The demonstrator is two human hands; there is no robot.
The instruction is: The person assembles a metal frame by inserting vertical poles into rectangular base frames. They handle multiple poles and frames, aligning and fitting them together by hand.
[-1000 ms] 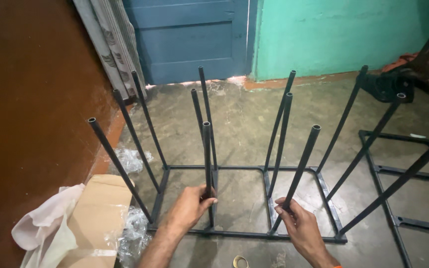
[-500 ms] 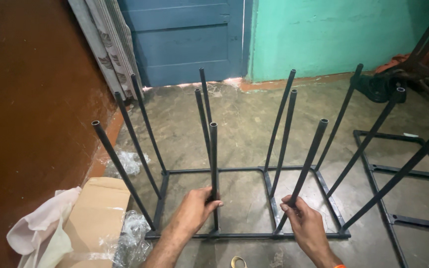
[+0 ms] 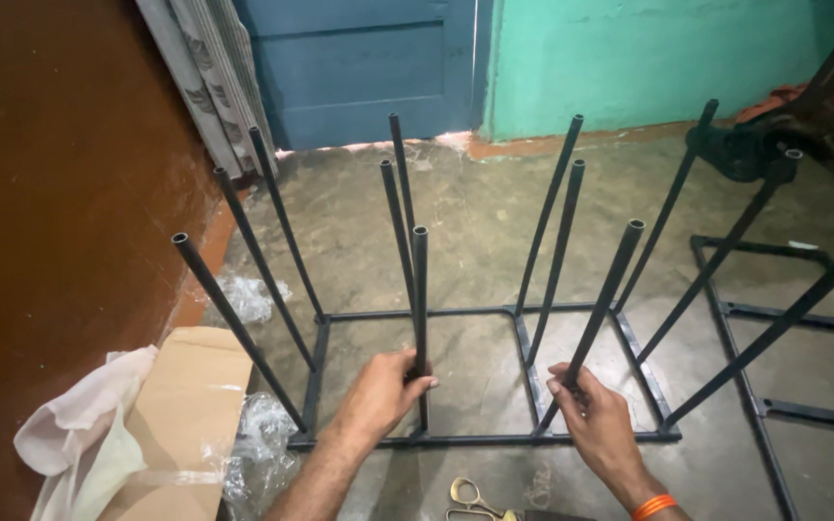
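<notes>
A black metal frame [image 3: 475,313] lies flat on the concrete floor with several thin black tubes standing up from it. My left hand [image 3: 383,391] is wrapped around the lower part of the near middle upright tube [image 3: 420,289]. My right hand [image 3: 598,420] grips the base of the tilted tube [image 3: 612,285] beside it, near the frame's front rail. An orange band sits on my right wrist.
A second black frame [image 3: 784,318] with slanted tubes lies at right. Cardboard [image 3: 190,415], a white cloth [image 3: 89,425] and crumpled plastic wrap [image 3: 258,453] lie at left by the brown wall. Scissors [image 3: 470,497] lie on the floor near me. A blue door [image 3: 359,68] stands behind.
Both hands keep their hold on the same two tubes. The view has shifted slightly, so the frame sits a bit higher and the scissors show more.
</notes>
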